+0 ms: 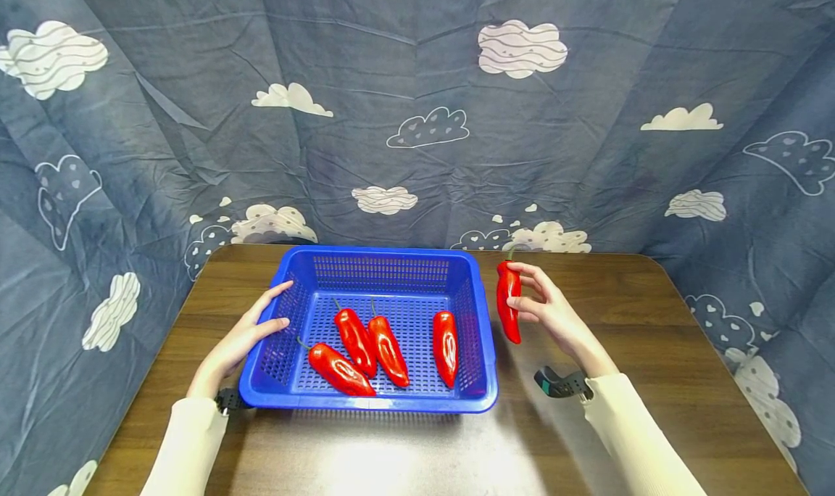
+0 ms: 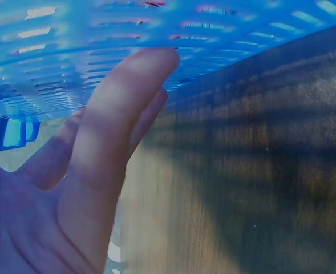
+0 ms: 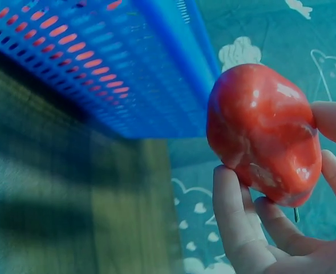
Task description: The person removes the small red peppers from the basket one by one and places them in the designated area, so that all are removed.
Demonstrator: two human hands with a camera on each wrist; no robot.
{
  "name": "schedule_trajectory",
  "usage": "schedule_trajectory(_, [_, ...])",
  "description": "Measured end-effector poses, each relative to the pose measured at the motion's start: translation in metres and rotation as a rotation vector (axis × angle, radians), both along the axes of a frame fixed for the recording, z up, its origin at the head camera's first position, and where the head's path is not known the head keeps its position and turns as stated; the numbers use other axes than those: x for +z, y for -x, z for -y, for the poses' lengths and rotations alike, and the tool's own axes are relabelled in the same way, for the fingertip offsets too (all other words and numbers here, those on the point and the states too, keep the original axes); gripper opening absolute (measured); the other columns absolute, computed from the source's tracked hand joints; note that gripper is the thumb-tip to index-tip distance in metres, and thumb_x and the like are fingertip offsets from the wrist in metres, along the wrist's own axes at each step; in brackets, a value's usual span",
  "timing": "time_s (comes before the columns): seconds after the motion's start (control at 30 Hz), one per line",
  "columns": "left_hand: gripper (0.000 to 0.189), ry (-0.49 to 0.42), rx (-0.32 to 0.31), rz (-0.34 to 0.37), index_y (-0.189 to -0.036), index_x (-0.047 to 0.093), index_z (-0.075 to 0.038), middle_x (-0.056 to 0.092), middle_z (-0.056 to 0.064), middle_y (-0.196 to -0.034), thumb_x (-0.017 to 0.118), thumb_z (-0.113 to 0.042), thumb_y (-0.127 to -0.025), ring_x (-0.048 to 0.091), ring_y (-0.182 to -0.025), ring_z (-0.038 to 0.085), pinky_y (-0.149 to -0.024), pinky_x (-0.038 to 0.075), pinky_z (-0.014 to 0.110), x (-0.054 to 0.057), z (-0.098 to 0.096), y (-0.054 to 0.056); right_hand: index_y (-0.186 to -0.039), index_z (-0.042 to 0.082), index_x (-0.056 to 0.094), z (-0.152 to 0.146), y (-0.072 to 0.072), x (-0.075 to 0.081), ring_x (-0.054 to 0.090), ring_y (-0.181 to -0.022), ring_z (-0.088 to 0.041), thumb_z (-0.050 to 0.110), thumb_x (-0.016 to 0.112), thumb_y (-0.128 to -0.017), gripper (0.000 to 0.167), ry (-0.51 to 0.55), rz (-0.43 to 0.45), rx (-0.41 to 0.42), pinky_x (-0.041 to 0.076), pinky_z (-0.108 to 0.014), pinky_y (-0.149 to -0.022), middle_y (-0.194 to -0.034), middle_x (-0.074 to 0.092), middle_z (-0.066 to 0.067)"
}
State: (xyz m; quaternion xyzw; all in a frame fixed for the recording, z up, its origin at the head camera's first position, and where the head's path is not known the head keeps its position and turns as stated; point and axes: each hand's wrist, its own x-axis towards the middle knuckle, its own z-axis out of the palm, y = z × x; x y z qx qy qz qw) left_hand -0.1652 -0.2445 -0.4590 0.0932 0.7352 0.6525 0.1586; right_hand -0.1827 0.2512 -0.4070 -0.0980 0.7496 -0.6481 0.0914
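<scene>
**Head view: four peppers in, one in hand**

Four red peppers (image 1: 388,347) lie in the blue basket (image 1: 385,253); by my reading a fifth remains outside. Right hand (image 1: 548,311) pinches that held pepper (image 1: 509,300) between curled fingers and thumb, beside the basket wall, long axis upright, stem up, tip down. Left hand (image 1: 241,336) presses straight fingers against the basket's side.

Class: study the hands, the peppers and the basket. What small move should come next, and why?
Probably the right hand should carry the glossy red pepper it grips leftward over the blue plastic mesh basket's rim: four like peppers already lie inside, and the left hand steadies the basket's wall.
</scene>
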Motion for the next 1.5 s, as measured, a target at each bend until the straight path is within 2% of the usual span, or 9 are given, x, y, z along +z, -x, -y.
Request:
schedule_trajectory(0.47, [0.064, -0.021, 0.006, 0.012, -0.153, 0.018, -0.022, 0.018, 0.026, -0.148, 0.05, -0.013, -0.098, 0.046, -0.113, 0.043, -0.078, 0.052, 0.049, -0.002, 0.0, 0.001, -0.141, 0.004, 0.035, -0.009, 0.004, -0.03, 0.057, -0.1, -0.021, 0.002, 0.057, -0.091, 0.055, -0.041, 0.014, -0.024, 0.051, -0.042, -0.082, -0.136, 0.037, -0.027])
schedule_trajectory(0.7, [0.063, -0.039, 0.005, 0.018, -0.153, 0.018, -0.022, 0.019, 0.026, -0.148, 0.049, -0.012, -0.098, 0.046, -0.113, 0.045, -0.078, 0.052, 0.05, -0.003, -0.001, 0.002, -0.141, 0.004, 0.036, -0.01, 0.003, -0.042, 0.057, -0.098, -0.025, 0.001, 0.056, -0.09, 0.055, -0.064, 0.042, -0.049, 0.052, -0.04, -0.079, -0.137, 0.036, -0.028])
schedule_trajectory(1.0, [0.063, -0.025, 0.009, 0.012, -0.152, 0.019, -0.022, 0.017, 0.025, -0.15, 0.049, -0.013, -0.098, 0.042, -0.117, 0.046, -0.08, 0.051, 0.048, -0.004, 0.0, 0.002, -0.14, 0.001, 0.036, -0.009, 0.002, -0.057, 0.056, -0.098, -0.028, -0.002, 0.056, -0.089, 0.055, -0.059, 0.053, -0.06, 0.053, -0.048, -0.077, -0.134, 0.035, -0.032])
schedule_trajectory(1.33, [0.062, -0.039, 0.014, 0.014, -0.152, 0.019, -0.021, 0.017, 0.025, -0.149, 0.049, -0.013, -0.098, 0.044, -0.114, 0.046, -0.078, 0.052, 0.049, -0.006, 0.0, 0.002, -0.141, 0.0, 0.036, -0.008, 0.003, -0.067, 0.051, -0.106, -0.036, -0.002, 0.057, -0.088, 0.056, -0.125, 0.083, -0.077, 0.054, -0.044, -0.076, -0.133, 0.035, -0.033])
schedule_trajectory(1.5, [0.062, -0.043, 0.016, 0.016, -0.152, 0.02, -0.021, 0.017, 0.025, -0.149, 0.049, -0.013, -0.098, 0.045, -0.113, 0.045, -0.077, 0.052, 0.049, -0.005, 0.0, 0.002, -0.14, 0.0, 0.038, -0.007, 0.004, -0.072, 0.053, -0.103, -0.033, -0.004, 0.057, -0.088, 0.056, -0.148, 0.081, -0.083, 0.054, -0.042, -0.075, -0.13, 0.039, -0.033])
